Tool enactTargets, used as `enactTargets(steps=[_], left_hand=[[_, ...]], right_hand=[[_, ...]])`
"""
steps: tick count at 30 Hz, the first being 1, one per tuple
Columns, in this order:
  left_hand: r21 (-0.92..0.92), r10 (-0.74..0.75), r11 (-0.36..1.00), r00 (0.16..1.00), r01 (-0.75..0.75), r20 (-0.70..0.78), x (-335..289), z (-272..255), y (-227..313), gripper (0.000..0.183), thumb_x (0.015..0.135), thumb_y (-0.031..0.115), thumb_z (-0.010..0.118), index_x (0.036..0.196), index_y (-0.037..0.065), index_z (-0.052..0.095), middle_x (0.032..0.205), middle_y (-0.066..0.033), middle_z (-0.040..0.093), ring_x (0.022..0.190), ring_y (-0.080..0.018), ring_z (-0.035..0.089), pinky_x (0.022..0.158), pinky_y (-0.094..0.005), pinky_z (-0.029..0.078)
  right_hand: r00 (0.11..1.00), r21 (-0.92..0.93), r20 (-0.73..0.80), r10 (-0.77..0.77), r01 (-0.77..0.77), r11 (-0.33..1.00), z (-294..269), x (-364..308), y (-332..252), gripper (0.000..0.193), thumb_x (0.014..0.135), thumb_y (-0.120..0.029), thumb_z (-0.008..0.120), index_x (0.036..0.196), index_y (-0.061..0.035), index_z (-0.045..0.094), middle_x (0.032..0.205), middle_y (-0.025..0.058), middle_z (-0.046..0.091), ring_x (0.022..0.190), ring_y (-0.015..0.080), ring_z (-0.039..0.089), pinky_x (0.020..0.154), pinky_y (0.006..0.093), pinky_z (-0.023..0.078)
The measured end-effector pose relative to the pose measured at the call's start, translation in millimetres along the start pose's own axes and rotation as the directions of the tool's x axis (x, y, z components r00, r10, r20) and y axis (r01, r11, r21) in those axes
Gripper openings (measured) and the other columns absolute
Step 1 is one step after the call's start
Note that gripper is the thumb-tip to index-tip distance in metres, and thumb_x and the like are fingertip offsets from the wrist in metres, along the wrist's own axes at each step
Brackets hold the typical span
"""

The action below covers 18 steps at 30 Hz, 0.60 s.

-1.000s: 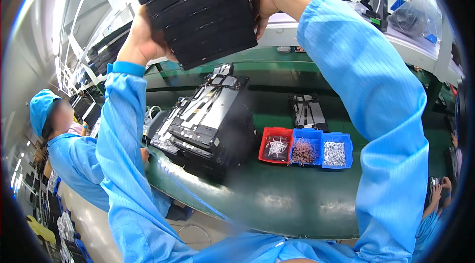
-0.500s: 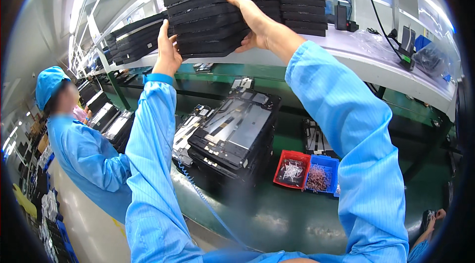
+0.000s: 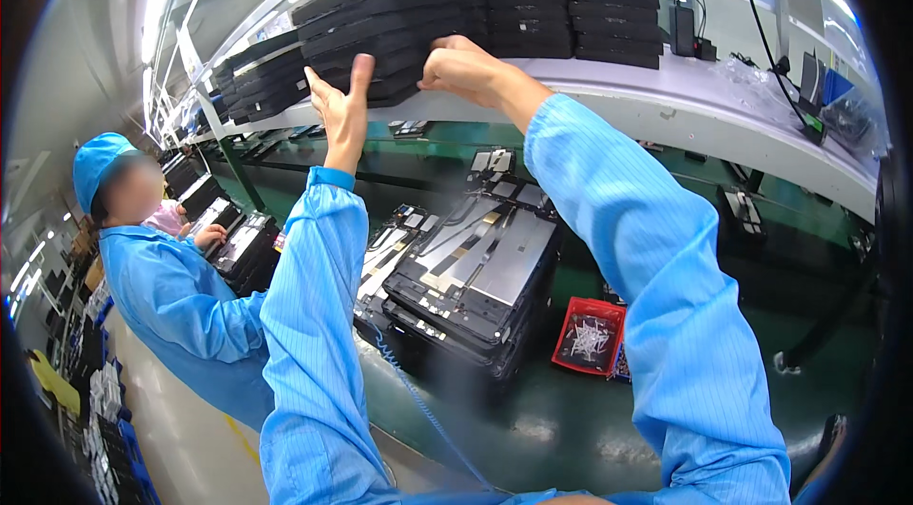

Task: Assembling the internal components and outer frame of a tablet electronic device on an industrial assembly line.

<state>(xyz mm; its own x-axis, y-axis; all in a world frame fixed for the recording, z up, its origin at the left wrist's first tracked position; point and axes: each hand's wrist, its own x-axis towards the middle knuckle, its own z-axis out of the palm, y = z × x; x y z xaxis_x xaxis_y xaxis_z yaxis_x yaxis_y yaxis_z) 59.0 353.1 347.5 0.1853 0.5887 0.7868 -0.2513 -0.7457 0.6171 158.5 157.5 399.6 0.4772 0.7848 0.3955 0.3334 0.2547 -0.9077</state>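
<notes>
A tall stack of black flat panels (image 3: 380, 25) rests at the front edge of the white shelf, its layers slightly uneven. My left hand (image 3: 339, 113) is open at its lower front, fingers stretched and thumb raised, palm turned toward the panels. At the stack's right front corner, my right hand (image 3: 468, 69) has its fingers curled in, knuckles close to the panels. Nothing shows in its grip. Below, on the green bench, lies a pile of opened device panels (image 3: 475, 267) with silvery inner plates and dark ribbon cables.
More black panel stacks (image 3: 613, 10) stand along the shelf (image 3: 723, 115). A red bin (image 3: 590, 336) of small white pieces sits on the bench (image 3: 533, 429), beside a partly hidden blue bin. A coiled blue cord (image 3: 418, 400) hangs near me. A co-worker (image 3: 176, 286) in blue works at left.
Both hands have loosened from gripping the stack's sides. The left is now open at its front, and the right has curled its fingers at the corner. The whole view has shifted slightly.
</notes>
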Motion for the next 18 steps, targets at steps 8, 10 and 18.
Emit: enactTargets(steps=[8, 10, 18], left_hand=[[0.285, 0.037, 0.958, 0.999, -0.036, 0.004, -13, 21, 3, 0.163, 0.052, 0.073, 0.091, 0.162, -0.001, -0.005, 0.16, -0.0441, 0.006, 0.151, -0.0568, 0.012, 0.123, -0.0601, 0.018], [0.282, -0.013, 0.959, 1.0, 0.007, 0.018, -12, 25, 6, 0.166, 0.049, 0.078, 0.09, 0.162, -0.003, -0.002, 0.16, -0.0424, 0.011, 0.15, -0.0545, 0.019, 0.123, -0.0567, 0.022], [0.304, 0.21, 0.922, 0.969, -0.241, 0.133, 25, 36, -21, 0.167, 0.051, 0.083, 0.085, 0.156, -0.017, 0.003, 0.159, -0.0424, 0.02, 0.15, -0.0505, 0.028, 0.123, -0.0478, 0.028]], right_hand=[[0.982, 0.089, 0.175, -0.069, 0.054, 0.995, -14, -77, 7, 0.064, 0.084, 0.013, 0.048, 0.147, 0.0163, 0.04, 0.14, 0.0325, 0.055, 0.127, 0.0367, 0.061, 0.109, 0.0403, 0.053], [0.907, -0.11, 0.402, -0.121, 0.179, 0.978, -48, -154, -6, 0.045, 0.096, -0.005, 0.053, 0.138, 0.0091, 0.056, 0.128, 0.0241, 0.068, 0.117, 0.0294, 0.068, 0.103, 0.0381, 0.056], [0.586, -0.211, -0.544, 0.601, -0.788, 0.578, -219, -344, 142, 0.055, 0.101, -0.033, 0.06, 0.132, 0.0109, 0.052, 0.114, 0.0241, 0.064, 0.081, 0.0311, 0.076, 0.066, 0.037, 0.067]])
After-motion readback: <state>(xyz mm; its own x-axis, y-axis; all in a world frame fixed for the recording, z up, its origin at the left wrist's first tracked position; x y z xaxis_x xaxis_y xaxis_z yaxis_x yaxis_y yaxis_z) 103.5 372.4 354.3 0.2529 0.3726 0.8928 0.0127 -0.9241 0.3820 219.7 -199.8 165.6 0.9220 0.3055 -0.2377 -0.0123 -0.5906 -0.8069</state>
